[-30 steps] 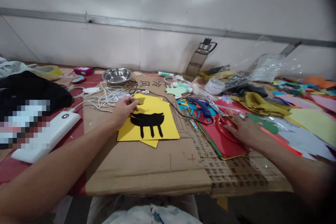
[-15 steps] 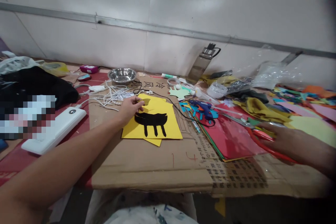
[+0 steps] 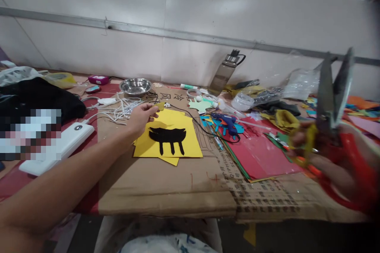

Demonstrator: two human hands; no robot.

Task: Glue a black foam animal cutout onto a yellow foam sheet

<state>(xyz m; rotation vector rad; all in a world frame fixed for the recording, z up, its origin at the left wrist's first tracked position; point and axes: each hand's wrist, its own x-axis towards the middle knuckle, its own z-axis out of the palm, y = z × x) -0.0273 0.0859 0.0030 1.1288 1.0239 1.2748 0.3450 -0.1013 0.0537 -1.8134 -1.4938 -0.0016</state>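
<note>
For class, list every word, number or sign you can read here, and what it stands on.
"风", "冷": large black characters on the cardboard, near the metal bowl.
"Q/PH", "SC10": sideways black print on the same cardboard; the lines around these are too blurred.
Two red marks, cardboard front: unclear.
Too small to read: labels on the purple box and green-and-white tube.

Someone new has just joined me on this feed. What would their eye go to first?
Probably the large red-handled scissors, held up with blades apart in the right hand near the right edge. Next, perhaps, the black three-legged cutout lying on yellow sheets near the middle. Above their upper left part, the left hand pinches a small olive-yellow piece.
</note>
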